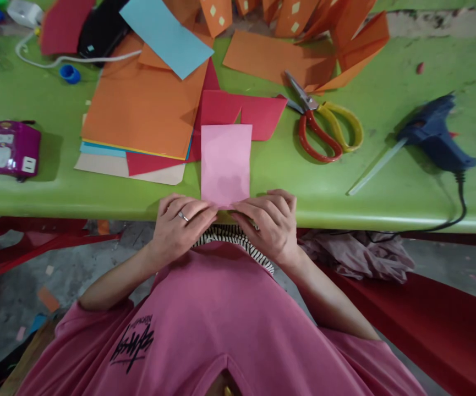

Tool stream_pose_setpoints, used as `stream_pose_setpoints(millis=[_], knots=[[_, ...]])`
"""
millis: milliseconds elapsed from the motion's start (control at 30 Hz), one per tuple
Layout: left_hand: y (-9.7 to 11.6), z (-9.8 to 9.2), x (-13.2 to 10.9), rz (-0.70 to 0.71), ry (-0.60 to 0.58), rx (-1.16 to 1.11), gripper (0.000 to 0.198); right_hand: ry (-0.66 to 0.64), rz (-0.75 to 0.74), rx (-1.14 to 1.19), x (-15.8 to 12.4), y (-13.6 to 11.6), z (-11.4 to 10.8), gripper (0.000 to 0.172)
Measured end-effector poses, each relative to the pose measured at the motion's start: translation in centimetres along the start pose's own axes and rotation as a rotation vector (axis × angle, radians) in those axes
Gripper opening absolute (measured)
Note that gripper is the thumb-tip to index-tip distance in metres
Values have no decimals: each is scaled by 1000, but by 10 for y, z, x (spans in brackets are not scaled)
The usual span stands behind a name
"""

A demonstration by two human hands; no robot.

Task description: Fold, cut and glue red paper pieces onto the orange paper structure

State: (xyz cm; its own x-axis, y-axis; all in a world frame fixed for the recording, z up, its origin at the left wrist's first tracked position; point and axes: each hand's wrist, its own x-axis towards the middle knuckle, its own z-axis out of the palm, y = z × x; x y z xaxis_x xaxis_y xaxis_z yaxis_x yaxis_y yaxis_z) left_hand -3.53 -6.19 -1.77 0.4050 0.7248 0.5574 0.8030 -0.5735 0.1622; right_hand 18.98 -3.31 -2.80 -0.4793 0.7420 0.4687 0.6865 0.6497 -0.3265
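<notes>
A pink sheet of paper (pixel 226 159) lies at the near edge of the green table, partly over a cut piece of red paper (pixel 262 113). My left hand (pixel 184 225), with a ring on one finger, pinches its near left corner. My right hand (pixel 268 223) pinches the near right corner. Both sets of fingertips almost meet along the paper's near edge, which seems slightly curled up there. Past my right hand, scissors (pixel 310 104) with one red and one yellow handle lie with their blades apart.
Left of the pink paper is a stack of orange (pixel 142 104) and other coloured sheets, topped by a light blue strip (pixel 167 36). A blue glue gun (pixel 436 132) with its cord lies right. A purple plug adapter (pixel 12 149) sits left. Folded orange paper (pixel 340 55) stands behind.
</notes>
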Motion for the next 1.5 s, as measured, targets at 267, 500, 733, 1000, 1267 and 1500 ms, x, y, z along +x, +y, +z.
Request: stream_pose_setpoints(millis=[267, 500, 733, 1000, 1267, 1500], knots=[[-1, 1, 5, 30, 29, 47, 15, 33, 37, -37, -3, 2, -3, 18], [-2, 4, 9, 35, 13, 56, 14, -11, 1, -93, -2, 0, 3, 29], [6, 8, 1, 66, 7, 130, 33, 86, -107, -95, 3, -5, 2, 27], [-10, 5, -10, 174, -25, 102, 36, 30, -134, -199, -9, 0, -5, 28], [-22, -7, -15, 231, -67, 138, 38, -5, -156, -179, -16, 5, -13, 38], [-24, -1, -2, 147, -24, 18, 14, -58, 93, -220, 30, 57, -49, 41]])
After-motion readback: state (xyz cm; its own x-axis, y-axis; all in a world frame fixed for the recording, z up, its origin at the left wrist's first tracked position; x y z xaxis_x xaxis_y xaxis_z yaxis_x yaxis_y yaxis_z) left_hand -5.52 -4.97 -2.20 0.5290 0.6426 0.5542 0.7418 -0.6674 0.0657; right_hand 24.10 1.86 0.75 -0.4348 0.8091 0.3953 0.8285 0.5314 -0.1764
